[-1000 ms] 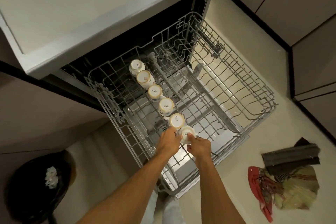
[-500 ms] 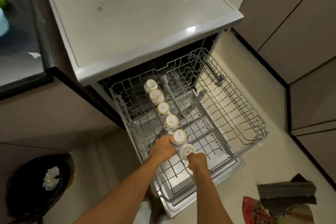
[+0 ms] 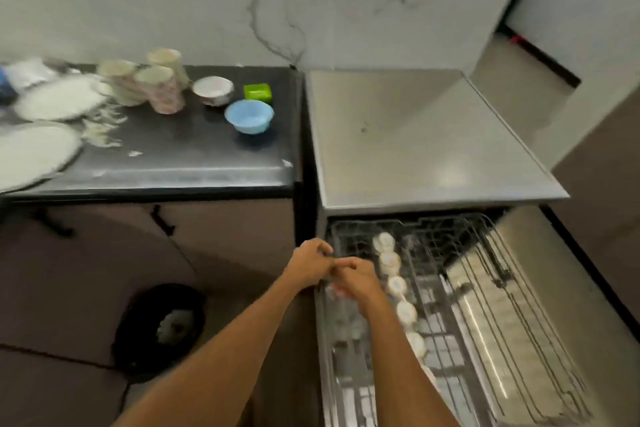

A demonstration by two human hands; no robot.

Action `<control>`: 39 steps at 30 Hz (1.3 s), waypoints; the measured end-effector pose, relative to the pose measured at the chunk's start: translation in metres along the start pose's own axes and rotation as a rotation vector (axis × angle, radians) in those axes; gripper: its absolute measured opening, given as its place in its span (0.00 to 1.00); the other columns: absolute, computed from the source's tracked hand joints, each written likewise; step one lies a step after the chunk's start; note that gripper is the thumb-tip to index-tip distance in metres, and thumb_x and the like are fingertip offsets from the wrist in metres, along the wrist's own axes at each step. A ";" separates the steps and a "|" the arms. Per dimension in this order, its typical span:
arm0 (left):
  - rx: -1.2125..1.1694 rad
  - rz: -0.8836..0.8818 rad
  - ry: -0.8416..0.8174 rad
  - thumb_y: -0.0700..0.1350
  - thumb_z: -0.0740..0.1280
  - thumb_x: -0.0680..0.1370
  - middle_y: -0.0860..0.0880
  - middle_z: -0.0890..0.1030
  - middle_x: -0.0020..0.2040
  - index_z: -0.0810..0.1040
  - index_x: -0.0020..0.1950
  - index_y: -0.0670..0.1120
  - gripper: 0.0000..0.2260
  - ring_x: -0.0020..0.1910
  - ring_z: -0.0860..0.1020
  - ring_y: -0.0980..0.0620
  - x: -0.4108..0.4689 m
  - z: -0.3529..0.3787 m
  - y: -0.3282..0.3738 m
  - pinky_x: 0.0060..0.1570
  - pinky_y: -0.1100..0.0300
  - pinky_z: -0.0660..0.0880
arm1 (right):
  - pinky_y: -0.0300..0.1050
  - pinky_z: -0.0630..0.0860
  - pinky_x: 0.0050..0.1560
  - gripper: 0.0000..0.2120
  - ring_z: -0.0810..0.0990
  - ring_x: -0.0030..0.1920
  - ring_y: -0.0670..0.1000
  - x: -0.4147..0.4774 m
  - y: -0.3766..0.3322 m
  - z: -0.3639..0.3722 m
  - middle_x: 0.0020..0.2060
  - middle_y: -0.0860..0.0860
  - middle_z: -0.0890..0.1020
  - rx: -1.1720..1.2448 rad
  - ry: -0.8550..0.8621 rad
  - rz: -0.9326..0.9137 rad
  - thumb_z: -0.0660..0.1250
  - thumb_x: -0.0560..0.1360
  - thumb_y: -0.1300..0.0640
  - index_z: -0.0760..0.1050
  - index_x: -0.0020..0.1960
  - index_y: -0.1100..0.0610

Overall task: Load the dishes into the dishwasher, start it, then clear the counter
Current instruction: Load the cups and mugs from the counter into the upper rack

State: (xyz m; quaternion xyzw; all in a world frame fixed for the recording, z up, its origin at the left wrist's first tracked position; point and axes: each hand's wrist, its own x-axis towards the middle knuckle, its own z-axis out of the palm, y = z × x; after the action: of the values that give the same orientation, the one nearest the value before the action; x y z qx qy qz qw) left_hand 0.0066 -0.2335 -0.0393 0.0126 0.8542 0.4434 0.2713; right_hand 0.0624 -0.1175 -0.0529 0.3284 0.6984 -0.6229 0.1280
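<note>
The dishwasher (image 3: 415,135) stands open with its wire rack (image 3: 485,291) pulled out. Several small white cups (image 3: 389,262) sit upside down in a row along the rack's left side. My left hand (image 3: 311,262) and my right hand (image 3: 356,279) hover close together over the rack's left edge, fingers loosely curled, holding nothing. On the black counter (image 3: 190,152) to the left lie two white plates (image 3: 59,100), patterned tumblers (image 3: 162,88), a white bowl (image 3: 213,89), a blue bowl (image 3: 249,116) and a green box (image 3: 258,92). The frame is motion-blurred.
White crumbs or scraps (image 3: 102,128) are scattered on the counter near the plates. A black bin (image 3: 162,326) with white waste inside stands on the floor below the counter. The open dishwasher door (image 3: 571,305) juts out at the lower right.
Both hands have let go of the nearest cup and lifted up and left off the rack. My view has swung up and left, bringing the counter and its dishes into sight.
</note>
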 end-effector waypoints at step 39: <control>-0.281 -0.010 0.520 0.38 0.79 0.61 0.48 0.74 0.67 0.64 0.74 0.45 0.43 0.64 0.72 0.50 0.218 -0.516 -0.063 0.66 0.53 0.70 | 0.44 0.73 0.60 0.36 0.75 0.63 0.54 0.209 -0.401 0.422 0.63 0.56 0.76 -0.399 -0.221 -0.561 0.77 0.65 0.66 0.66 0.69 0.59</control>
State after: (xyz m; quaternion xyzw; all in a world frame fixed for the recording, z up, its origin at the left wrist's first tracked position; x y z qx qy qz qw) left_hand -0.4105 -0.6017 0.0511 -0.1433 0.8254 0.5443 0.0446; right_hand -0.4399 -0.4612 0.0590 0.0233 0.8511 -0.5169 0.0885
